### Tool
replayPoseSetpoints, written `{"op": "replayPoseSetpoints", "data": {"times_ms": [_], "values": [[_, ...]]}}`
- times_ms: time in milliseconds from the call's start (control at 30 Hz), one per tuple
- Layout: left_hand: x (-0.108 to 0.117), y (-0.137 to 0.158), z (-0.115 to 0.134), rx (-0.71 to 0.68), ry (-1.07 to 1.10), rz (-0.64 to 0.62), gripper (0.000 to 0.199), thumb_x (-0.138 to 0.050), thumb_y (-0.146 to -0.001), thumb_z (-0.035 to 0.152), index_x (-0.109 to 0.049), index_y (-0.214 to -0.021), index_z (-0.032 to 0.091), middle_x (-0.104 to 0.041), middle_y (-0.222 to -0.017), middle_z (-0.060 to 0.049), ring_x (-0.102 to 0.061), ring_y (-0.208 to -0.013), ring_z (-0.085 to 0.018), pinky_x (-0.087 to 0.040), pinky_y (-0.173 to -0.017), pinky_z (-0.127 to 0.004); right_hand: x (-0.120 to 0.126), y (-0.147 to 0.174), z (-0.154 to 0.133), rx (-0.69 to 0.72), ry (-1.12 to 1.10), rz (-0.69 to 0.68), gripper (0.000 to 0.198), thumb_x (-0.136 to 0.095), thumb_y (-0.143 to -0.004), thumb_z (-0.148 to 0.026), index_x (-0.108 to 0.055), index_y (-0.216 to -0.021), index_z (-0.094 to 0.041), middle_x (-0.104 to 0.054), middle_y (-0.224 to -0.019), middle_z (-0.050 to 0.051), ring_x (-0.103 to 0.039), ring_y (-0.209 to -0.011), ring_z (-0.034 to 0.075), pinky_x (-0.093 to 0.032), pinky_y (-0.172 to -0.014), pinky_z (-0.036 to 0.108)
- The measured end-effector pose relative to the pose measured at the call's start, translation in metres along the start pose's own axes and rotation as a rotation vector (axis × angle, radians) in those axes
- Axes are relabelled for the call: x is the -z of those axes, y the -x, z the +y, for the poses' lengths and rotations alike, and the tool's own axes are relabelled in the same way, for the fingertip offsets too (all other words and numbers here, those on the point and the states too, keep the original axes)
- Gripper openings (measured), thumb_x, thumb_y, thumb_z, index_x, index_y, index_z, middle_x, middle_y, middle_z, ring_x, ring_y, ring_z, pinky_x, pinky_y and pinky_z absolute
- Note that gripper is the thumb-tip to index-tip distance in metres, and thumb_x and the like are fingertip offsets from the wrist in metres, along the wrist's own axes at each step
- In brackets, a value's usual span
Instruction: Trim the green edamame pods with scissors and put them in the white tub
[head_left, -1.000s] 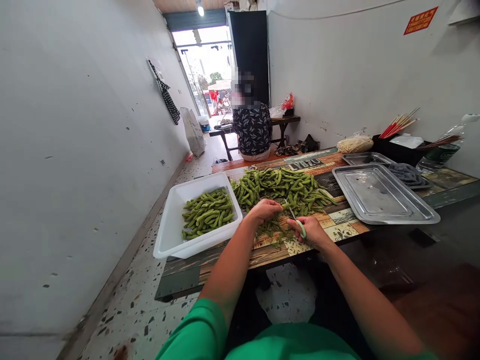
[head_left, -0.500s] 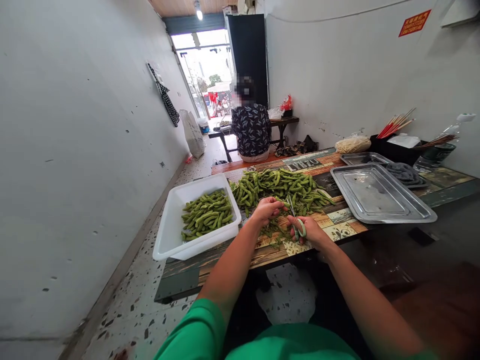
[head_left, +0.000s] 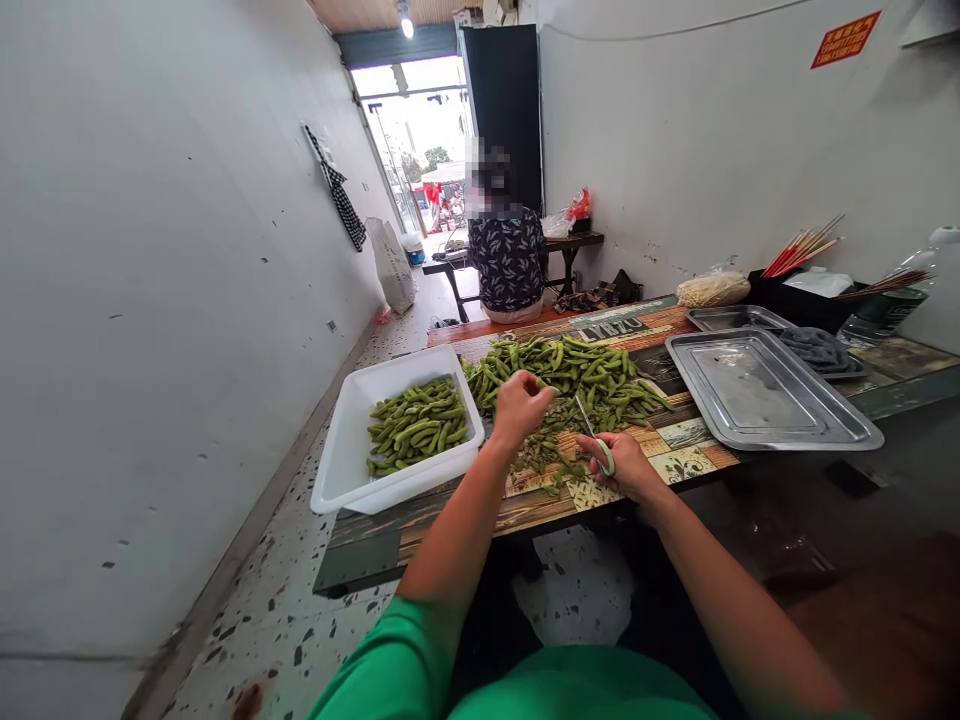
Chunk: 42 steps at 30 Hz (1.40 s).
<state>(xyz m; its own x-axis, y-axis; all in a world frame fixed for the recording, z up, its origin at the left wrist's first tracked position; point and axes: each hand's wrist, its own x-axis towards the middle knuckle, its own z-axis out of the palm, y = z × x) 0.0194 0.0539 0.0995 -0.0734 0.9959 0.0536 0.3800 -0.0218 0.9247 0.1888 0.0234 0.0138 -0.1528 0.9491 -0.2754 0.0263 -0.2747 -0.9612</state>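
Observation:
My left hand [head_left: 523, 408] is closed in a pinch at the near edge of the soybean pod pile [head_left: 581, 365], with a green pod [head_left: 550, 390] partly showing at its fingertips. My right hand [head_left: 626, 465] grips scissors [head_left: 607, 457] by their pale green handles, the blades pointing up and away toward the pile. A small gap separates the blade tips from my left hand. Loose bits of stem and pod [head_left: 551, 462] litter the table [head_left: 525, 512] below both hands. To the left, a white plastic tub [head_left: 330, 455] holds many more pods.
Metal trays [head_left: 776, 400] lie on the right, with a dark cloth [head_left: 814, 348] behind. A black box of skewers [head_left: 799, 300] and a plastic bottle [head_left: 892, 300] stand against the wall. Farther off, a person in a leaf-patterned shirt [head_left: 508, 262] sits facing away.
My left hand has moved a little up and left, away from the scissors. My right hand stays near the table edge with the scissors. The view has shifted slightly.

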Motion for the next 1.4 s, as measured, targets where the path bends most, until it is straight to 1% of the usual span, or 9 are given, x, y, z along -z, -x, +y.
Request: {"op": "replayPoseSetpoints", "data": {"times_ms": [67,167,300,500,700,900,1033,1233,1400], "values": [[0.031,0.006,0.008,-0.242,-0.227,0.385,0.010,-0.060,-0.074,0.023,-0.051,-0.077,0.019,-0.056,-0.069,0.000,-0.048,-0.062,-0.011,-0.040,-0.064,-0.025,0.000,0.001,-0.001,-0.007,0.006,-0.001,0.047,-0.070,-0.064,-0.062,-0.056,-0.070,-0.017,-0.053,-0.045,-0.004,-0.045,-0.032,0.008,-0.025,-0.029,0.018],[0.087,0.006,0.012,-0.266,-0.536,0.774,0.012,-0.057,-0.075,0.021,-0.056,-0.086,0.016,-0.060,-0.080,-0.004,-0.057,-0.079,-0.018,-0.045,-0.078,-0.033,-0.001,0.002,-0.004,-0.001,0.008,-0.015,0.048,-0.070,-0.064,-0.062,-0.056,-0.071,-0.017,-0.053,-0.045,-0.003,-0.045,-0.032,0.008,-0.022,-0.027,0.017],[0.123,0.004,0.011,-0.144,-0.806,0.677,0.031,-0.057,-0.069,0.004,-0.063,-0.099,0.009,-0.060,-0.115,-0.016,-0.052,-0.114,-0.031,-0.034,-0.104,-0.049,-0.001,0.004,-0.006,0.023,0.013,-0.019,0.048,-0.071,-0.063,-0.062,-0.057,-0.070,-0.016,-0.054,-0.045,-0.003,-0.046,-0.033,0.008,-0.024,-0.027,0.017],[0.021,-0.007,0.000,-0.297,-0.677,0.239,0.050,-0.052,-0.079,0.014,-0.052,-0.129,0.011,-0.044,-0.141,-0.017,-0.037,-0.134,-0.025,-0.028,-0.113,-0.037,0.000,0.004,-0.003,0.021,0.016,-0.028,0.048,-0.070,-0.065,-0.061,-0.057,-0.072,-0.016,-0.055,-0.046,-0.003,-0.047,-0.032,0.007,-0.026,-0.027,0.017],[-0.017,-0.059,-0.050,0.133,-0.734,0.496,0.087,-0.062,-0.077,0.044,-0.023,-0.146,0.009,-0.016,-0.151,-0.029,-0.013,-0.142,-0.040,-0.020,-0.110,-0.055,0.004,0.003,0.001,0.022,0.001,-0.044,0.045,-0.070,-0.066,-0.059,-0.056,-0.073,-0.017,-0.055,-0.047,-0.004,-0.048,-0.034,0.008,-0.025,-0.028,0.016],[0.003,-0.073,-0.070,0.257,-0.653,0.437,0.085,-0.071,-0.066,0.049,-0.038,-0.137,0.017,-0.036,-0.141,-0.025,-0.039,-0.128,-0.040,-0.034,-0.102,-0.051,0.002,0.002,-0.001,0.028,0.019,-0.055,0.041,-0.069,-0.068,-0.057,-0.054,-0.068,-0.019,-0.055,-0.046,-0.004,-0.047,-0.034,0.009,-0.025,-0.027,0.018],[-0.017,-0.056,-0.063,0.140,-0.632,0.350,0.072,-0.072,-0.066,0.045,-0.049,-0.129,0.020,-0.041,-0.137,-0.021,-0.044,-0.122,-0.038,-0.038,-0.097,-0.047,0.001,0.000,0.000,0.023,0.007,-0.038,0.042,-0.072,-0.064,-0.057,-0.056,-0.069,-0.018,-0.055,-0.045,-0.003,-0.046,-0.032,0.009,-0.024,-0.027,0.018],[-0.039,-0.031,-0.055,-0.162,-0.373,-0.121,0.074,-0.069,-0.072,0.046,-0.046,-0.135,0.014,-0.056,-0.127,-0.017,-0.053,-0.114,-0.028,-0.040,-0.098,-0.036,0.004,0.002,0.002,0.091,0.033,-0.026,0.043,-0.073,-0.063,-0.056,-0.052,-0.063,-0.018,-0.054,-0.044,-0.004,-0.044,-0.031,0.008,-0.024,-0.025,0.017],[-0.026,-0.034,-0.056,-0.184,-0.247,-0.085,0.058,-0.067,-0.078,0.037,-0.054,-0.129,0.013,-0.065,-0.111,-0.013,-0.061,-0.098,-0.022,-0.045,-0.089,-0.031,0.003,0.002,0.002,0.085,0.029,0.015,0.042,-0.072,-0.066,-0.055,-0.054,-0.063,-0.018,-0.054,-0.044,-0.003,-0.045,-0.031,0.008,-0.026,-0.026,0.018]]}}
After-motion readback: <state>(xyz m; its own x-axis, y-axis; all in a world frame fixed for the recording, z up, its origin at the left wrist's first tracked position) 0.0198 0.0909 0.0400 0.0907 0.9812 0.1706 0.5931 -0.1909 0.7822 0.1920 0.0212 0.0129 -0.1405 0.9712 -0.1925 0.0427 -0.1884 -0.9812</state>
